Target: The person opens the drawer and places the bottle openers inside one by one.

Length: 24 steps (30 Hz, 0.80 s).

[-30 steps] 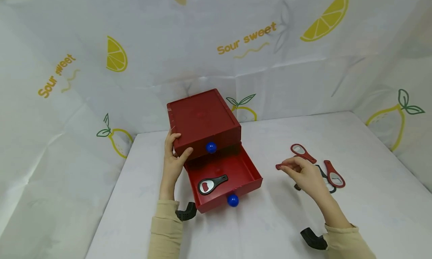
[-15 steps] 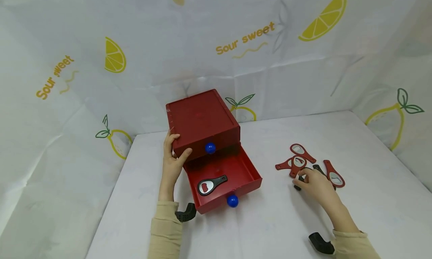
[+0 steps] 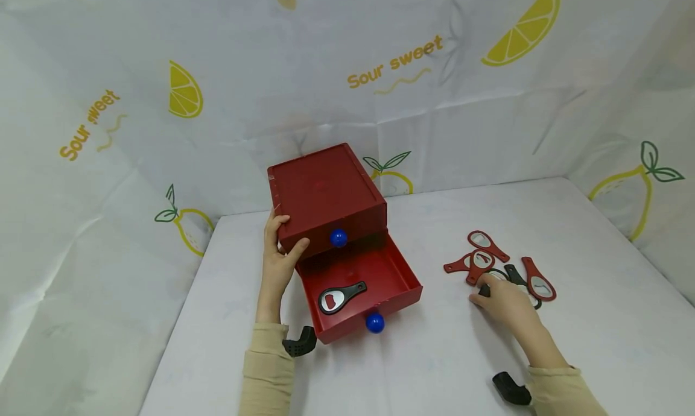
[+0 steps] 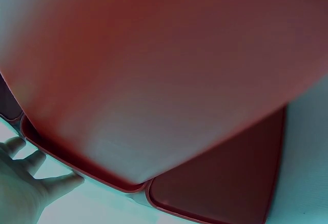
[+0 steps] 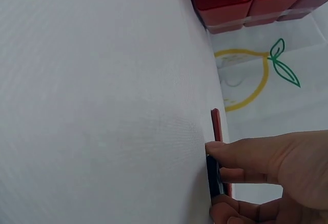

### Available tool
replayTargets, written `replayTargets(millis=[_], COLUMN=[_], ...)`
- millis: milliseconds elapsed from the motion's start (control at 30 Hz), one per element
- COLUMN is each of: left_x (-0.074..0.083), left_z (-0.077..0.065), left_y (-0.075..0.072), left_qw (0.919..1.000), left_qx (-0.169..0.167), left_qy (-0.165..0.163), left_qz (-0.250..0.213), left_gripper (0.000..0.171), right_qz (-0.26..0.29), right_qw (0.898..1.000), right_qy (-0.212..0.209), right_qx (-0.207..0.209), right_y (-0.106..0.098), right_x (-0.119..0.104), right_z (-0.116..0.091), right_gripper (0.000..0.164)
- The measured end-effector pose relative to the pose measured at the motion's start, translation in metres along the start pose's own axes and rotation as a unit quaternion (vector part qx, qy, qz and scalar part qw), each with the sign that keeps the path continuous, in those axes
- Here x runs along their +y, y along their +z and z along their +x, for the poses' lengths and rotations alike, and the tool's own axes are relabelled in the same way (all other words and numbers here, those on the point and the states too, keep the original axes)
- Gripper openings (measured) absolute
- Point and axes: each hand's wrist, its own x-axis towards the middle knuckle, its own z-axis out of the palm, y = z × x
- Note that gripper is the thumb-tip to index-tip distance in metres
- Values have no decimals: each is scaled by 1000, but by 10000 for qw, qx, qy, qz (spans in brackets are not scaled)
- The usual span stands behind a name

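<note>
My left hand (image 3: 279, 264) grips the front left corner of a red drawer box (image 3: 326, 190), thumb on its front face and fingers at its side. Its lower drawer (image 3: 380, 262) stands pulled out, with a black-rimmed bottle opener (image 3: 342, 296) lying inside. On the right, my right hand (image 3: 507, 302) pinches the handle of another black bottle opener (image 3: 485, 290) at the tabletop. In the right wrist view, thumb and fingers sit on either side of this black opener (image 5: 213, 175). The hand covers part of its handle.
Around the right hand lie several more openers: a red one (image 3: 488, 245) behind, two overlapping red ones on its left, including a red opener (image 3: 480, 265), and a red one (image 3: 539, 280) on its right beside a black opener (image 3: 513, 274). Blue knobs jut from the drawer fronts.
The right hand has let go of a red opener, which now lies on the table, and moved down and right to a black opener's handle. The left hand stays on the box.
</note>
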Motion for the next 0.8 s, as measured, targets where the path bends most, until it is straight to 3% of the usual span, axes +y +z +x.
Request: replayTargets(millis=[133,400,800], left_x=[0,0,-2], left_z=[0,-1,0], left_y=[0,0,0], left_qw=[10000,10000,10000], left_qx=[-10,-21,-23], left_qy=[21,65,41], left_qz=[-6,-20,-50], left_gripper=[51,51,51], right_qz=[76,236,96], right_qw=[9999,9980,9953], right_qy=[62,505,868], right_qx=[-34,-304,-420], right_y=[-1,-8,-19], right_x=[-3,-1,12], right_z=[-2,-8,-14], right_gripper=[26,37,26])
